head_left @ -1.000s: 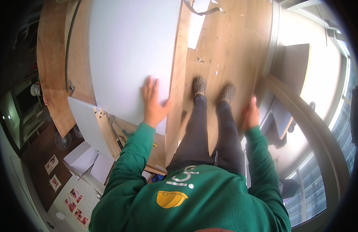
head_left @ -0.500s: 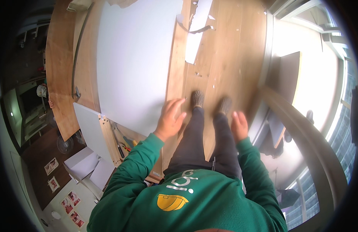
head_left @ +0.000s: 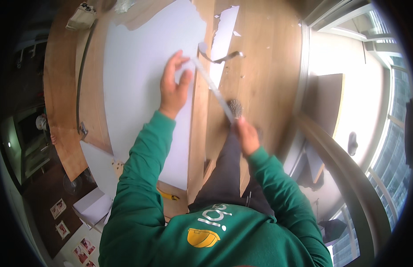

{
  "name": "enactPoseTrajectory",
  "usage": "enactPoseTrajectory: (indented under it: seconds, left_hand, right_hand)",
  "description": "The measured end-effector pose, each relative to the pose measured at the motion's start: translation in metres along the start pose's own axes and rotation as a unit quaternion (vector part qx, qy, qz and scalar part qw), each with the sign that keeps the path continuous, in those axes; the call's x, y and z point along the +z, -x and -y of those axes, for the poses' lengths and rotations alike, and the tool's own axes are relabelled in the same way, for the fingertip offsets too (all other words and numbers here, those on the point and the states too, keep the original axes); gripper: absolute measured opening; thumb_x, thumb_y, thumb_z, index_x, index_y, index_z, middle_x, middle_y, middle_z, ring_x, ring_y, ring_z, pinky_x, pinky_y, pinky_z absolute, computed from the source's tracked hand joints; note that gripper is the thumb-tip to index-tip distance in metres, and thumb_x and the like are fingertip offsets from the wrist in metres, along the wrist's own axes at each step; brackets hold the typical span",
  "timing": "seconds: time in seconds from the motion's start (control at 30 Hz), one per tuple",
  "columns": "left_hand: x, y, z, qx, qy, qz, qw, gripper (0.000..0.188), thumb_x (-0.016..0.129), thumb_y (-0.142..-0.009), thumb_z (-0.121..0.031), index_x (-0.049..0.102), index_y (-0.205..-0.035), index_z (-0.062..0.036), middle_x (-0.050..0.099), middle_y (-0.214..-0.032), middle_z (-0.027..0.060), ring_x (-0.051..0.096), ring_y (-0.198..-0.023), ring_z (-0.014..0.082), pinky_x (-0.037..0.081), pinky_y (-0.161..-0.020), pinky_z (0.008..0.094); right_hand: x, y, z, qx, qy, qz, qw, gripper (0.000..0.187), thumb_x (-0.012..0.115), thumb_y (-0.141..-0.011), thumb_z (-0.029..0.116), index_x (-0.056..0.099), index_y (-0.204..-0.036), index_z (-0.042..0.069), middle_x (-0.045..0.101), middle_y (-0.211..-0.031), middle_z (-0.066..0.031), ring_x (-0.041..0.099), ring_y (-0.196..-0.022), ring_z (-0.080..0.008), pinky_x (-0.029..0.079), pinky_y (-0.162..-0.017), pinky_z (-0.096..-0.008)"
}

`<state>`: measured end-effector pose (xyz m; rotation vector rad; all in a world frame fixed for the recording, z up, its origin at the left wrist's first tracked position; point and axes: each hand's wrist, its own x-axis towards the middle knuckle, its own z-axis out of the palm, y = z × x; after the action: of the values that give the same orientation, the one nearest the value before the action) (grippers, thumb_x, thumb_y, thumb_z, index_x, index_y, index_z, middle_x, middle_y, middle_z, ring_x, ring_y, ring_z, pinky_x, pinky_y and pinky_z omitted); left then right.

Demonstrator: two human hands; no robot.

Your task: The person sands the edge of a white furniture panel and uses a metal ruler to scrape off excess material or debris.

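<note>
My right hand [head_left: 247, 136] is closed around the lower end of a long, narrow pale strip [head_left: 214, 89], blurred by motion; its exact kind does not show. The strip slants up and left to just beside the fingertips of my left hand [head_left: 174, 86]. That hand is open, thumb and fingers apart, above a large white sheet [head_left: 146, 66] with a ragged far edge. The sheet lies on a wooden work surface [head_left: 200, 84].
Right of the sheet lie a torn white offcut [head_left: 224, 38] and a dark curved strip [head_left: 222, 58]. A yellow-handled tool [head_left: 168, 195] is by my left elbow. A curved rail [head_left: 335, 153] stands at right. Plywood [head_left: 59, 93] and a pale box [head_left: 93, 205] are at left.
My right hand has moved up and left and now holds the pale strip; earlier no strip showed in it. My left hand has reached farther forward over the white sheet.
</note>
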<state>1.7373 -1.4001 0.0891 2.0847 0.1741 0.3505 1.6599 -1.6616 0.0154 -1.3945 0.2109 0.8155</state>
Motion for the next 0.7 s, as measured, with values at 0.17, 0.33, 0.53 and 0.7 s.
enactPoseTrajectory:
  seconds: [0.17, 0.33, 0.53, 0.7]
  left_hand:
    - [0.017, -0.101, 0.042, 0.127, 0.122, -0.004, 0.984, 0.039, 0.056, -0.104, -0.028, 0.06, -0.132, -0.0011, 0.068, -0.121, 0.0094, 0.06, -0.105, 0.0161, 0.046, -0.095, 0.0302]
    - [0.019, -0.159, 0.05, 0.092, 0.133, 0.029, 0.986, 0.042, 0.051, -0.101, -0.032, 0.062, -0.117, 0.0053, 0.068, -0.116, 0.0207, 0.063, -0.11, 0.0303, 0.046, -0.099, 0.039]
    - [0.029, -0.158, 0.058, 0.081, 0.24, 0.024, 0.967, 0.038, 0.051, -0.1, -0.028, 0.067, -0.103, 0.0059, 0.071, -0.099, 0.013, 0.064, -0.093, 0.0203, 0.048, -0.088, 0.031]
    - [0.037, -0.159, 0.059, 0.092, 0.258, -0.01, 0.962, 0.041, 0.054, -0.099, -0.032, 0.067, -0.11, 0.0053, 0.068, -0.114, 0.0157, 0.062, -0.104, 0.0209, 0.045, -0.094, 0.0307]
  right_hand:
    - [0.066, -0.093, 0.007, 0.01, -0.019, 0.014, 1.0, 0.059, 0.043, -0.108, 0.05, 0.054, -0.078, 0.0, 0.046, -0.072, 0.0007, 0.04, -0.07, -0.0119, 0.037, -0.065, -0.0297]
    - [0.104, -0.152, 0.027, 0.021, -0.077, -0.012, 0.997, 0.06, 0.043, -0.105, 0.057, 0.053, -0.073, 0.007, 0.045, -0.07, 0.0011, 0.04, -0.065, -0.011, 0.033, -0.062, -0.0279]
    - [0.131, -0.158, 0.05, -0.011, -0.076, -0.047, 0.996, 0.062, 0.042, -0.107, 0.056, 0.053, -0.077, 0.003, 0.045, -0.073, 0.0029, 0.038, -0.071, -0.0088, 0.034, -0.064, -0.027]
    - [0.132, -0.174, 0.054, -0.026, -0.069, -0.062, 0.995, 0.066, 0.04, -0.107, 0.056, 0.053, -0.071, 0.003, 0.047, -0.069, 0.0027, 0.039, -0.067, -0.0084, 0.034, -0.06, -0.0275]
